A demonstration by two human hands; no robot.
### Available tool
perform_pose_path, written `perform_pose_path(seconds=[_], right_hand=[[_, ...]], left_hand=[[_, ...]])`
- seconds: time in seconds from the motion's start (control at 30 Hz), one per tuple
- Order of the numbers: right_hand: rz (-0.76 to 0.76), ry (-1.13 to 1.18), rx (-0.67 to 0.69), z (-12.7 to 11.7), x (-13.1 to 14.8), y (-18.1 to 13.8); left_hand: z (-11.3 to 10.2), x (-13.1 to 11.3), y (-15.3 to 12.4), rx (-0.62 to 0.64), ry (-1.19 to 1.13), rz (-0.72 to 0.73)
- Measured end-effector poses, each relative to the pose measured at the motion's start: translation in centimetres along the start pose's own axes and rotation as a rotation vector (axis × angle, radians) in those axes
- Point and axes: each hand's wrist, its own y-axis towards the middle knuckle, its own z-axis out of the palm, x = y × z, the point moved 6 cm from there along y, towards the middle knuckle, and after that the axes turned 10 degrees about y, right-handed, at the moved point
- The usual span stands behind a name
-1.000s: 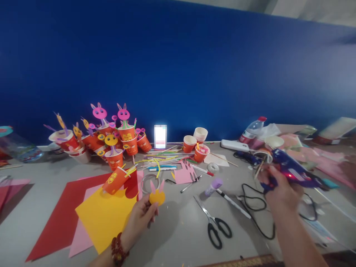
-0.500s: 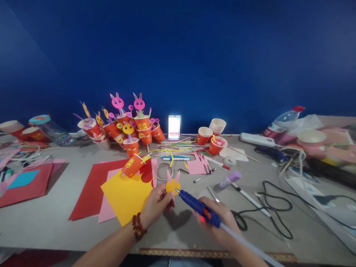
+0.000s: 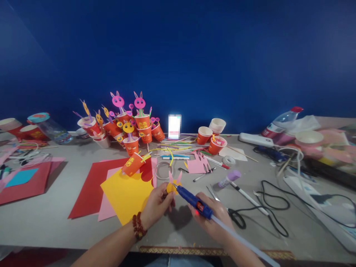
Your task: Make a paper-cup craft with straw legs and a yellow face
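Observation:
Between the thumb and fingers of my left hand [image 3: 159,203] is a yellow paper bunny head [image 3: 170,188] with two pink ears pointing up. My right hand [image 3: 213,218] is wrapped round a blue glue gun [image 3: 194,202], its red light glowing. A long translucent glue stick [image 3: 236,235] trails from the back of the gun toward the lower right. The metal nozzle sits over the yellow paper near the base of the ears; whether it touches, I cannot tell.
Yellow paper [image 3: 126,196] lies over pink and red sheets at left. Decorated red paper cups [image 3: 130,146] stand behind. Scissors [image 3: 236,217], a purple glue stick tube [image 3: 229,178] and a black cord [image 3: 274,205] lie at right. A lit phone [image 3: 174,127] leans against the blue wall.
The glue gun and my right hand have shifted left and slightly up, bringing the nozzle from the face's right side toward the base of the ears. My left hand barely moved.

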Motion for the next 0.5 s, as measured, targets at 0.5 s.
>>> perform_pose_path(seconds=[0.5], right_hand=[[0.005,-0.046,-0.004,-0.18,0.04,0.08]], left_hand=[[-0.06,0.48,-0.01,-0.002,0.030,-0.013]])
